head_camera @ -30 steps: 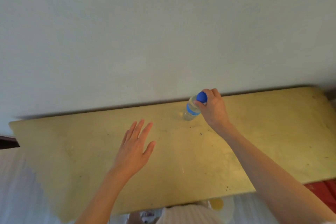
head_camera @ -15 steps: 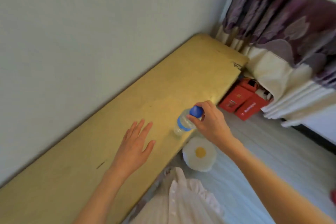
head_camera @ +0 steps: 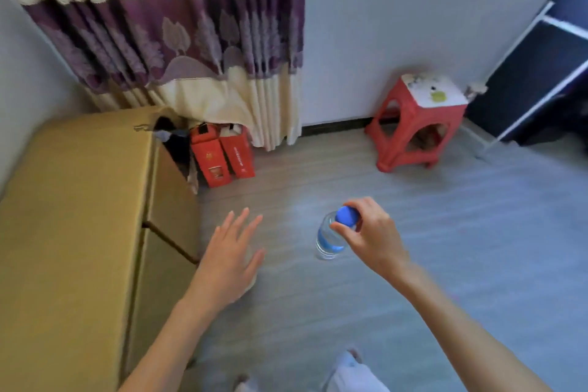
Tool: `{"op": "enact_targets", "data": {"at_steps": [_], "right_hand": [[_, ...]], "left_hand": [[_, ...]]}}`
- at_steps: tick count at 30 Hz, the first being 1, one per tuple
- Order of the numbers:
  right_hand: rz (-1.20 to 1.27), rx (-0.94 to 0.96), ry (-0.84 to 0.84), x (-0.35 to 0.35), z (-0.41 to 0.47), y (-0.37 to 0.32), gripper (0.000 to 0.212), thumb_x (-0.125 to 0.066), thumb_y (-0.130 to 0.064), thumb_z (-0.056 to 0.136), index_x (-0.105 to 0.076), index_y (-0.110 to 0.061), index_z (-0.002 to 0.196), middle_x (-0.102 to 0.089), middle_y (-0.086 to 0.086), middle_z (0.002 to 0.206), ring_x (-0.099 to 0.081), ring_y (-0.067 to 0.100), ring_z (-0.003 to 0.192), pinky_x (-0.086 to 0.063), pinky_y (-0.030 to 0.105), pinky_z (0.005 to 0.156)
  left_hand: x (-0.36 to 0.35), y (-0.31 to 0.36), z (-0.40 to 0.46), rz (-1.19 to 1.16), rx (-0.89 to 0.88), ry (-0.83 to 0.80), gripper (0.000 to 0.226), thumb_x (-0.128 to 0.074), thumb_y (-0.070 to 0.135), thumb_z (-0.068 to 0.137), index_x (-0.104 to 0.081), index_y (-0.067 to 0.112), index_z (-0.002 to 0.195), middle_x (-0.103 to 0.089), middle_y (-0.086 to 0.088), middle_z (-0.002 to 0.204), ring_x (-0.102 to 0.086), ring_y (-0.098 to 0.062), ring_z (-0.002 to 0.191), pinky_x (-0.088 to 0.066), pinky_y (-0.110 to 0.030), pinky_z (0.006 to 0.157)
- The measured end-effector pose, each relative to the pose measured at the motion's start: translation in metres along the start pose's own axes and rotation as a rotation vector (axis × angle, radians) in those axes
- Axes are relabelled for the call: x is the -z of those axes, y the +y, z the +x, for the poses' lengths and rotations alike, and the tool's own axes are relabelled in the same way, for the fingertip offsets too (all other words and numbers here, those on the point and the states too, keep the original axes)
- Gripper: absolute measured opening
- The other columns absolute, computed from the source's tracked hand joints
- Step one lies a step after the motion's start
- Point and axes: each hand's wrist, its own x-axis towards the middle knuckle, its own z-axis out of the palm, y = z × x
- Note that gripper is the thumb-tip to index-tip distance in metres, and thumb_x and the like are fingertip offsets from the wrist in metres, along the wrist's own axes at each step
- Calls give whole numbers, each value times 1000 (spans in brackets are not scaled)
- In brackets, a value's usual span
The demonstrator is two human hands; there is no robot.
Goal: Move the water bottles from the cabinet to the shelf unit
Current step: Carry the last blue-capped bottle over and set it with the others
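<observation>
My right hand [head_camera: 370,237] pinches a clear water bottle [head_camera: 327,240] by its blue cap, and the bottle hangs in the air over the grey floor. It carries a blue label. My left hand [head_camera: 230,259] floats to the left of it with fingers spread and holds nothing. The yellow wooden cabinet [head_camera: 73,216] stands at the left, its top bare, away from the bottle. A dark shelf unit with white rails [head_camera: 541,79] shows at the far right edge.
A red plastic stool [head_camera: 416,124] stands by the white wall. Two red cartons [head_camera: 222,156] sit on the floor under a purple and cream curtain [head_camera: 178,41]. Grey floor [head_camera: 413,232] spreads between cabinet and shelf unit.
The bottle left the cabinet top and now hangs over the floor in my right hand. My view swung right, from the wall and cabinet to the room with stool and shelf unit.
</observation>
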Motion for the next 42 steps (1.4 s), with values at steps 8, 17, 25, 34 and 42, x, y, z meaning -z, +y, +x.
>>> {"op": "enact_targets", "data": {"at_steps": [8,17,25,34,42], "right_hand": [[-27,-284,208,157,-44,160,27,-74,-21,72,-61,-9,94,-49,-3,87,-46,11,74,-30,12,69],[1,-652,548,283,-75,304,27,-79,-20,66,-65,-10,88,-56,1,82,-50,15,69,-33,14,67],[-57,-819,733,381,-49,441,29,-80,-21,65,-65,-9,87,-55,-3,81,-49,15,71,-30,14,67],[-25,-900,926,511,-12,569,27,-77,-17,68,-63,-12,90,-56,0,89,-52,16,74,-36,2,67],[-12,-990,998,624,-15,714,27,-80,-25,64,-66,-14,84,-60,-3,83,-54,13,77,-35,3,70]], "left_hand": [[-100,212,118,17,-382,-147,65,-28,52,81,-41,17,134,-38,-12,143,-27,-36,135,-29,-52,107],[-188,389,219,56,-693,-311,60,-31,51,84,-38,19,134,-42,-14,141,-31,-37,133,-35,-55,103],[-272,526,345,69,-838,-433,59,-32,50,84,-36,19,135,-41,-16,140,-29,-42,133,-34,-57,103],[-336,731,469,94,-1047,-458,60,-35,47,85,-36,17,136,-38,-15,142,-24,-40,135,-28,-51,107],[-437,890,518,100,-1152,-533,56,-41,45,89,-32,20,139,-31,-10,147,-17,-34,139,-21,-46,110]]}}
